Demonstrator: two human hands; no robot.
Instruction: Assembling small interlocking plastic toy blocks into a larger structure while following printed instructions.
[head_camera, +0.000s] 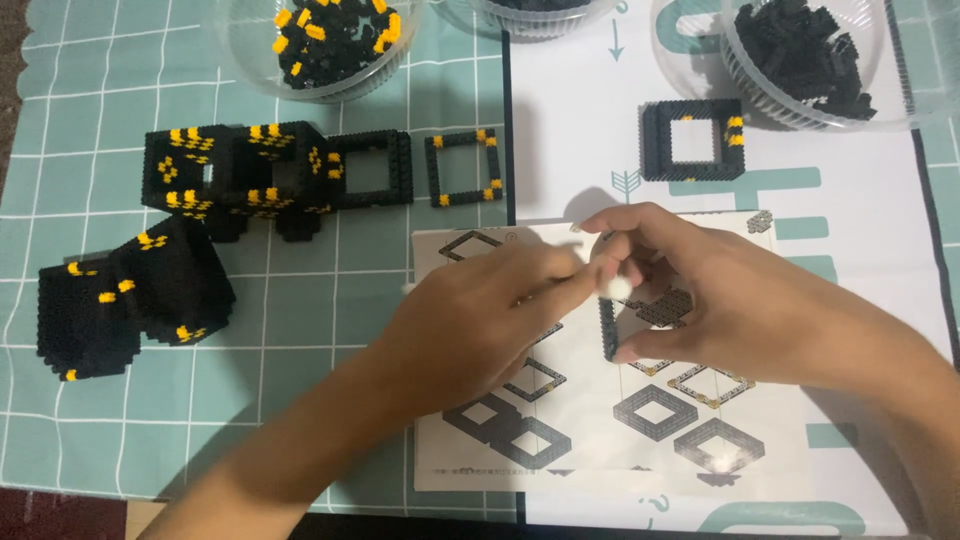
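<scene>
Two hands met over the instruction sheet (560, 440) in the head view, near the middle of the surface (80, 400). The left hand (470, 320) had its fingers pressed together, and the thumb and forefinger pinched something small that I could not tell, close to the fingertips of the other hand. The right hand (720, 300) was curled, its fingers closed on a black brick frame (608, 335), which stood on the sheet and was mostly hidden by the fingers. Far left of the hands lay a big black and yellow brick build (240, 175), and another black block (120, 300) lay nearer. Two open square frames (464, 168) lay right of the build. One thicker square frame (692, 140) lay far right, just beside a clear bowl of black bricks (810, 60). Another bowl with black and yellow bricks (330, 40) stood at the far edge.
</scene>
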